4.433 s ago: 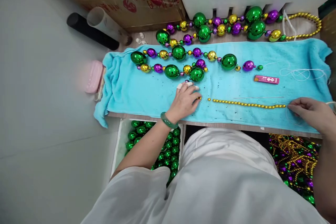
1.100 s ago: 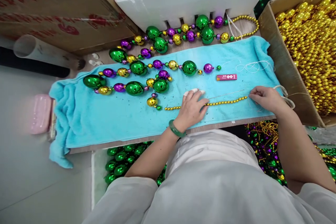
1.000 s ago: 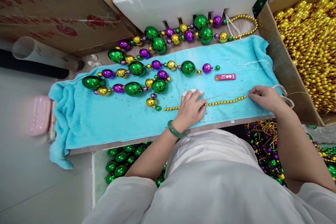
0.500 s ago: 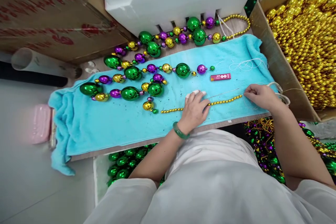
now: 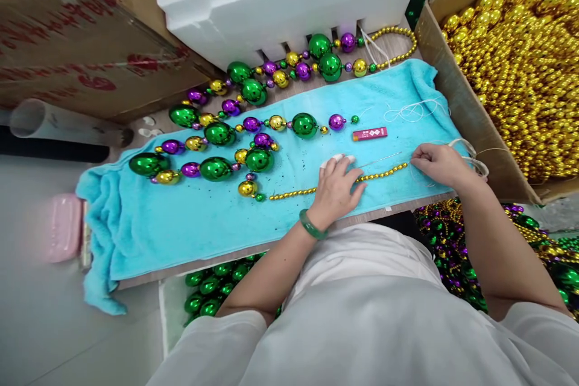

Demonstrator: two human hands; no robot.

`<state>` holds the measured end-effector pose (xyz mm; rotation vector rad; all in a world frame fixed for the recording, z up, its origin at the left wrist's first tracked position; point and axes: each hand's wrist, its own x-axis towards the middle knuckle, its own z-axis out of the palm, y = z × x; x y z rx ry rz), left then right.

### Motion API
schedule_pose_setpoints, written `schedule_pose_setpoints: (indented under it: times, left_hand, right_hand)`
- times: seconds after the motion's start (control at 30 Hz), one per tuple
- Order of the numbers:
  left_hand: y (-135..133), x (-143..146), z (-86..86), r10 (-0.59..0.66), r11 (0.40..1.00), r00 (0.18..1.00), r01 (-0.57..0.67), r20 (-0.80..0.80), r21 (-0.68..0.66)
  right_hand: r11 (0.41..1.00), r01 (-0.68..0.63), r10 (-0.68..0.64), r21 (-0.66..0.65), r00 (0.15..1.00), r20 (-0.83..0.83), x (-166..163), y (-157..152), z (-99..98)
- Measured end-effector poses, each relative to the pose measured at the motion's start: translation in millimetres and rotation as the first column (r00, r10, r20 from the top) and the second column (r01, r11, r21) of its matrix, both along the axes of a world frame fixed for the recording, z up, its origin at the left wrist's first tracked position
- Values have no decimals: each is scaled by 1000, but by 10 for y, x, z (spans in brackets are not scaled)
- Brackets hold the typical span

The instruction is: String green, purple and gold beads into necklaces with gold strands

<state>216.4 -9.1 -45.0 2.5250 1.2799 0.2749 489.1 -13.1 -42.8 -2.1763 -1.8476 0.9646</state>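
Observation:
My left hand (image 5: 337, 188) lies palm down on the turquoise towel (image 5: 190, 223), fingers spread, over the middle of a strand of small gold beads (image 5: 292, 194). White covers sit on some of its fingertips. A thin needle (image 5: 380, 160) lies just beyond these fingers. At the strand's right end, my right hand (image 5: 438, 164) is closed in a pinch on thin thread, its fingertips just off the last bead. The gold strand leads left to a green bead (image 5: 260, 197) and a garland of big green (image 5: 217, 169), purple and gold beads.
A dark red lighter-sized box (image 5: 370, 134) and loose white thread (image 5: 414, 110) lie on the towel. Behind stands a white foam box (image 5: 289, 12) of beads. A carton (image 5: 479, 132) of gold beads is at right, another carton (image 5: 90, 42) at left. Green beads (image 5: 208, 286) lie below the table edge.
The view has shifted, moving the scene slightly left in the picture. My left hand sits slightly farther right along the gold strand; my right hand keeps its pinch beside the strand's end.

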Motion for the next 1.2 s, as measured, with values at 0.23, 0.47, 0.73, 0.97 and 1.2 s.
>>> schedule_pose_setpoints:
  times: [0.23, 0.47, 0.73, 0.97, 1.2]
  left_hand:
    - [8, -132, 65, 42, 999, 995, -43, -87, -8]
    - [20, 73, 48, -6, 1000, 999, 6, -42, -1]
    - [24, 137, 65, 8, 1000, 996, -9, -85, -11]
    - [44, 282, 86, -13, 1000, 998, 12, -54, -29]
    - [52, 434, 45, -32, 999, 997, 32, -65, -15]
  right_hand:
    - [1000, 2, -2, 5, 1000, 7, -1, -2, -4]
    - [1000, -9, 9, 15, 1000, 11, -4, 3, -3]
    - [999, -9, 9, 43, 1000, 10, -1, -10, 3]
    - [998, -5, 5, 56, 1000, -7, -13, -11, 29]
    - [998, -7, 8, 64, 1000, -23, 4, -19, 17]
